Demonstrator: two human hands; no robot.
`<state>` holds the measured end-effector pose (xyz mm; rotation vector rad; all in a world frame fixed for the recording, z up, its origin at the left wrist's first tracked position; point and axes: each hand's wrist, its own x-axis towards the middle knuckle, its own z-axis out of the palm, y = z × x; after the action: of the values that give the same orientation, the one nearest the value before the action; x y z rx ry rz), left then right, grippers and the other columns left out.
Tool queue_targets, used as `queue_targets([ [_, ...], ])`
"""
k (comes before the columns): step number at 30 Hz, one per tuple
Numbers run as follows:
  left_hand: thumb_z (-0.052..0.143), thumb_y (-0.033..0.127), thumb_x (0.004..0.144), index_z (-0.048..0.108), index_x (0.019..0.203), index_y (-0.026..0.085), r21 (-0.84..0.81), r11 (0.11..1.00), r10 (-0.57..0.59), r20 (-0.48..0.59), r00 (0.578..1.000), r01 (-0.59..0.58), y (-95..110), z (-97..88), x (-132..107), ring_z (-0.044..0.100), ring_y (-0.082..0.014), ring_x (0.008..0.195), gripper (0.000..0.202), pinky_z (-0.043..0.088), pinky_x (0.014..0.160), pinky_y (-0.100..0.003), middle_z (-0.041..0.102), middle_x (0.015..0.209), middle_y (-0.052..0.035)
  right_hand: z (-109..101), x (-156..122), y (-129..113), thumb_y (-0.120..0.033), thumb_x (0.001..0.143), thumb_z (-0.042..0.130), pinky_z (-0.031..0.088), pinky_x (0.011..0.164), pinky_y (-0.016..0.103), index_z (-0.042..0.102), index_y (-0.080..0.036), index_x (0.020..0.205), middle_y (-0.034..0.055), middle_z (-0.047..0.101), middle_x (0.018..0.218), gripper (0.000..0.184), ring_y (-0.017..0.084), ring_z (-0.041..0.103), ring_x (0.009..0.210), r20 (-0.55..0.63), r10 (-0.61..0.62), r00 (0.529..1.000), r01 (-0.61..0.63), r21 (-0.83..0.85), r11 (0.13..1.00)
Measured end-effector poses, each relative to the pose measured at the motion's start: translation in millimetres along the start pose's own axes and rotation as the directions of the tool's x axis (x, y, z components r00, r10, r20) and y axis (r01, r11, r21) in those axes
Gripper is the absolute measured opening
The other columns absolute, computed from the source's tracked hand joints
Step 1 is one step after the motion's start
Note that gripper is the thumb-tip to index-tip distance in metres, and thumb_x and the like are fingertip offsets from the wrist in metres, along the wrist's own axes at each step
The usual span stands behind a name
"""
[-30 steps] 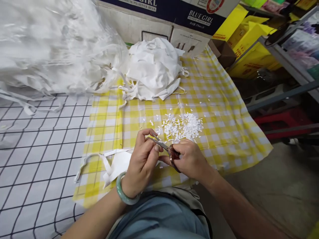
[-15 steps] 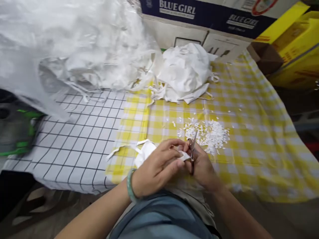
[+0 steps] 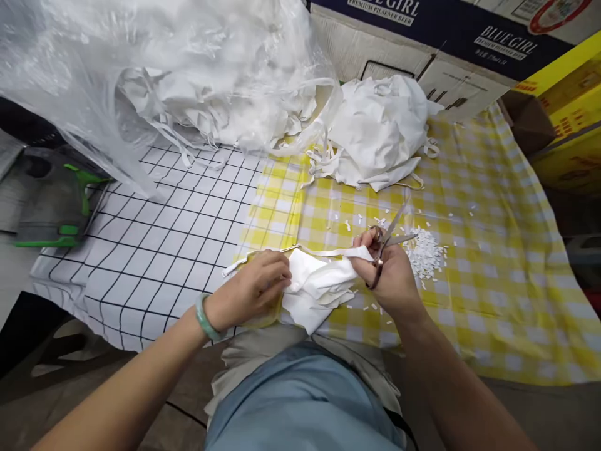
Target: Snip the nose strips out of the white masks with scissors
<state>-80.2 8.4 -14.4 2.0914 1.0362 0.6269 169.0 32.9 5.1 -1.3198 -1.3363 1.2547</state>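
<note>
A white cloth piece (image 3: pixel 313 294) with a narrow strap (image 3: pixel 323 252) along its far edge is stretched between my hands, over the near edge of the table. My left hand (image 3: pixel 256 282) is closed on its left side, fingers bent and partly hidden. My right hand (image 3: pixel 392 275) pinches the cloth's right corner between thumb and finger. That same hand also holds a pair of scissors (image 3: pixel 387 240), their blades spread and pointing away to the right. Just beyond the scissors lies a heap of small white snippets (image 3: pixel 426 254).
A clear plastic bag (image 3: pixel 225 56) full of white cloth fills the far left. Beside it sits a pile of white cloth pieces (image 3: pixel 378 131) with straps. Behind stand printed cartons (image 3: pixel 451 50) and yellow boxes (image 3: pixel 573 125). A grey-green device (image 3: pixel 51 194) is at the left edge.
My hands have moved apart, the left one going left. The cloth, bunched between them before, is now spread out. The scissors' blades have opened, and the view has shifted slightly.
</note>
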Motion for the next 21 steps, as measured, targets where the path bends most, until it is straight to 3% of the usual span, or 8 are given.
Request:
queue_targets([
  [2, 0.052, 0.02, 0.095, 0.062, 0.092, 0.019, -0.129, 0.989, -0.083, -0.111, 0.99, 0.069, 2, -12.2, -4, 0.06, -0.0202, 0.091, 0.011, 0.051, 0.081, -0.034, 0.064, 0.095, -0.0092, 6, 18, -6, -0.019, 0.068, 0.065, 0.039, 0.06, 0.024, 0.044, -0.023, 0.082, -0.0019, 0.052, 0.082, 0.025, 0.011, 0.047, 0.068, 0.015, -0.031, 0.999, 0.031, -0.01, 0.999],
  [4, 0.055, 0.024, 0.094, 0.06, 0.089, 0.018, -0.29, 0.942, -0.229, -0.194, 0.954, 0.167, 5, -26.0, -9, 0.061, -0.0186, 0.087, 0.009, 0.052, 0.077, -0.032, 0.063, 0.092, -0.0075, 11, 38, -10, -0.02, 0.068, 0.063, 0.041, 0.063, 0.025, 0.045, -0.023, 0.083, -0.001, 0.053, 0.084, 0.024, 0.013, 0.049, 0.069, 0.023, -0.049, 0.999, 0.051, -0.092, 0.994],
  [8, 0.06, 0.03, 0.093, 0.054, 0.084, 0.018, -0.624, 0.728, -0.496, -0.193, 0.847, 0.284, 13, -38.4, -17, 0.058, -0.0119, 0.068, 0.017, 0.05, 0.063, -0.027, 0.062, 0.089, -0.0038, 30, 55, -10, -0.018, 0.068, 0.064, 0.046, 0.08, 0.034, 0.047, -0.024, 0.092, 0.0064, 0.061, 0.107, 0.03, 0.022, 0.057, 0.095, 0.106, -0.14, 0.984, 0.167, -0.312, 0.935],
  [11, 0.063, 0.029, 0.092, 0.054, 0.083, 0.017, -0.741, 0.624, -0.539, -0.176, 0.823, 0.25, 18, -36.9, -20, 0.053, -0.0086, 0.064, 0.017, 0.044, 0.055, -0.021, 0.063, 0.089, -0.0029, 54, 40, -7, -0.022, 0.075, 0.066, 0.045, 0.091, 0.036, 0.045, -0.024, 0.096, 0.0087, 0.06, 0.122, 0.03, 0.023, 0.057, 0.11, 0.324, -0.201, 0.924, 0.265, -0.168, 0.949],
  [13, 0.064, 0.026, 0.091, 0.055, 0.083, 0.018, -0.773, 0.604, -0.529, -0.207, 0.823, 0.194, 20, -37.4, -22, 0.053, -0.0081, 0.065, 0.015, 0.043, 0.055, -0.02, 0.063, 0.09, -0.0028, 70, 28, -2, -0.026, 0.076, 0.069, 0.047, 0.084, 0.032, 0.047, -0.023, 0.093, 0.0063, 0.063, 0.11, 0.027, 0.02, 0.06, 0.098, 0.45, -0.167, 0.877, 0.235, -0.099, 0.967],
  [16, 0.064, 0.022, 0.091, 0.057, 0.081, 0.018, -0.782, 0.612, -0.511, -0.275, 0.814, 0.119, 21, -41.9, -29, 0.058, -0.0093, 0.069, 0.013, 0.048, 0.061, -0.022, 0.064, 0.095, -0.0038, 85, 22, 3, -0.024, 0.073, 0.068, 0.046, 0.069, 0.027, 0.05, -0.021, 0.085, -0.0007, 0.059, 0.083, 0.021, 0.014, 0.056, 0.074, 0.424, -0.081, 0.902, 0.138, -0.106, 0.985],
  [18, 0.069, 0.019, 0.087, 0.059, 0.081, 0.019, -0.819, 0.559, -0.512, -0.217, 0.831, 0.131, 21, -44.2, -33, 0.061, -0.0106, 0.073, 0.012, 0.051, 0.064, -0.024, 0.063, 0.106, -0.0048, 86, 25, 2, -0.02, 0.072, 0.065, 0.044, 0.066, 0.026, 0.049, -0.022, 0.082, -0.002, 0.057, 0.08, 0.018, 0.013, 0.054, 0.071, 0.34, -0.091, 0.936, 0.115, -0.052, 0.992],
  [21, 0.074, 0.031, 0.08, 0.063, 0.095, 0.021, -0.934, 0.278, -0.452, 0.08, 0.888, 0.226, 20, -41.4, -32, 0.065, -0.0177, 0.081, 0.021, 0.055, 0.072, -0.032, 0.062, 0.111, -0.0079, 80, 34, -9, -0.016, 0.072, 0.062, 0.046, 0.069, 0.027, 0.048, -0.022, 0.081, -0.0007, 0.059, 0.083, 0.017, 0.014, 0.057, 0.075, 0.338, -0.185, 0.923, 0.185, 0.034, 0.982],
])
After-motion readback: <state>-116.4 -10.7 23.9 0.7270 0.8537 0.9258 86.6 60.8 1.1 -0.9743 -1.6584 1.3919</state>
